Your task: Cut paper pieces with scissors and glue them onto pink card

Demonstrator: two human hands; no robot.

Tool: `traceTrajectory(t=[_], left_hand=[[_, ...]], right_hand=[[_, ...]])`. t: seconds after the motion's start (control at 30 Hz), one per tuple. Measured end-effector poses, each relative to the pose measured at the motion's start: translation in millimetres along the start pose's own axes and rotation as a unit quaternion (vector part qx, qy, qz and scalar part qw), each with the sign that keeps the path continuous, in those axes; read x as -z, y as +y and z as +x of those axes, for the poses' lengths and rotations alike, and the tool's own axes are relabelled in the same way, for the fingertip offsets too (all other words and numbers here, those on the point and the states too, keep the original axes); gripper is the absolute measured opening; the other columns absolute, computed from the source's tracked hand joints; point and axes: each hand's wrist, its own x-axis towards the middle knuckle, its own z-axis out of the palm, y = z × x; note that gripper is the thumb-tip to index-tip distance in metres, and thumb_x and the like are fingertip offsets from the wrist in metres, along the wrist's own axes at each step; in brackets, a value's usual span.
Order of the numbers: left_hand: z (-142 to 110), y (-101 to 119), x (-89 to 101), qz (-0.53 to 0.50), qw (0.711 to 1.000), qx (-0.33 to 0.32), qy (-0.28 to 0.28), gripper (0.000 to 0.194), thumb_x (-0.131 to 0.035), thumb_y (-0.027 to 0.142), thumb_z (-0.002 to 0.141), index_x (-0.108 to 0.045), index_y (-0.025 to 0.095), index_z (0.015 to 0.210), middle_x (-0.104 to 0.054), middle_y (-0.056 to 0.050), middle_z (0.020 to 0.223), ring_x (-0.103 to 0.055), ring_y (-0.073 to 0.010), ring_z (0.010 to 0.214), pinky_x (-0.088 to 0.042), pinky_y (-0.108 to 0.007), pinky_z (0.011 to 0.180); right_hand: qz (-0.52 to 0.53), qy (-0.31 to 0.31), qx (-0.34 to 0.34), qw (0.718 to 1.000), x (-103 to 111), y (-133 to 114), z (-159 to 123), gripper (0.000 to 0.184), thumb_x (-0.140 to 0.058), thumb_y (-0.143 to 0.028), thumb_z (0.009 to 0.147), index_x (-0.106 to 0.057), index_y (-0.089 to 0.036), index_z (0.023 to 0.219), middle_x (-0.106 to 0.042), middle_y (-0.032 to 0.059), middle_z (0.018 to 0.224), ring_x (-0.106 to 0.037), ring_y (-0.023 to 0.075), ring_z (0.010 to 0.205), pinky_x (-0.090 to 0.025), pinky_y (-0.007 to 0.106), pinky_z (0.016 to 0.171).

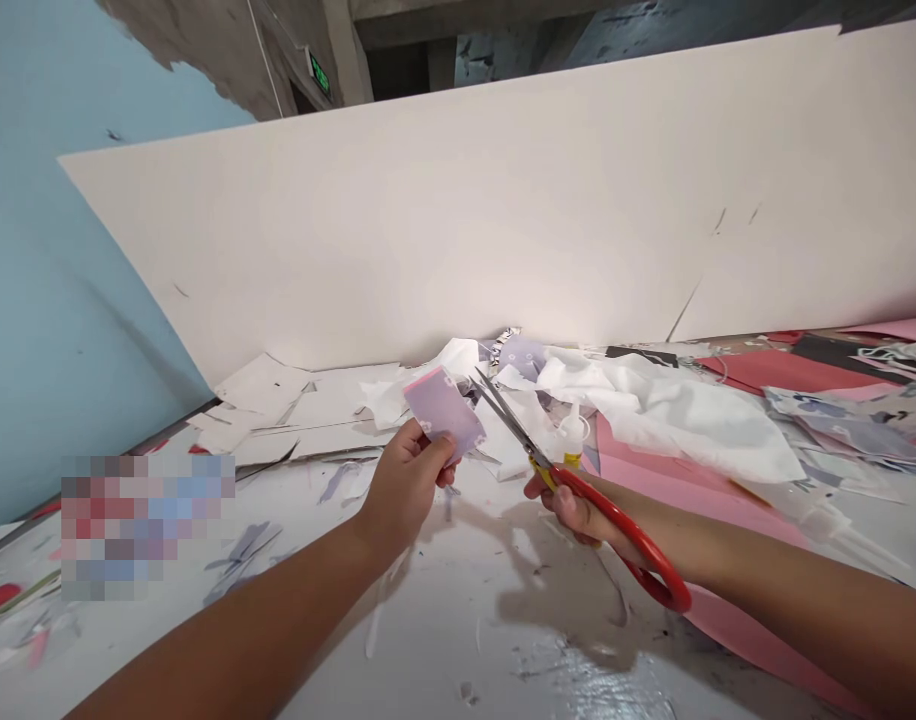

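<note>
My left hand (404,485) pinches a small lilac piece of paper (443,410) with a pink top edge, holding it up above the white table (458,640). My right hand (578,510) grips red-handled scissors (555,475) through their loops. The blades are spread apart and point up and left, their tips just right of the paper's edge, close to it but apart.
A tall white board (503,220) stands behind the table. Paper scraps (293,410) and white crumpled sheets (653,410) litter the back. A small glue bottle (572,435) stands behind the scissors. Pink sheets (728,610) lie at the right. A blue wall (45,300) is on the left.
</note>
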Motion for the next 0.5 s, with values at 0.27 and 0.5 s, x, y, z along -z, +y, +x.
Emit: traceTrajectory(t=[0.27, 0.5], left_hand=[[3.7, 0.0, 1.8, -0.018, 0.998, -0.024, 0.047, 0.016, -0.056, 0.031, 0.074, -0.048, 0.018, 0.071, -0.053, 0.004, 0.061, -0.048, -0.0076, 0.051, -0.037, -0.022, 0.051], [0.8, -0.2, -1.1, 0.004, 0.999, -0.021, 0.036, 0.020, -0.057, 0.037, 0.074, -0.050, 0.017, 0.074, -0.056, 0.002, 0.065, -0.052, -0.0090, 0.054, -0.039, -0.024, 0.054]], right_hand=[[-0.031, 0.012, 0.006, 0.999, -3.6, 8.0, 2.3, 0.066, -0.024, -0.079, 0.068, -0.049, -0.019, 0.080, -0.034, -0.0024, 0.063, -0.030, 0.0104, 0.053, -0.030, 0.022, 0.045], [-0.046, 0.023, -0.005, 0.999, -8.9, 6.2, -0.2, 0.068, -0.018, -0.078, 0.071, -0.050, -0.019, 0.081, -0.032, -0.0027, 0.062, -0.026, 0.0107, 0.052, -0.028, 0.024, 0.045]])
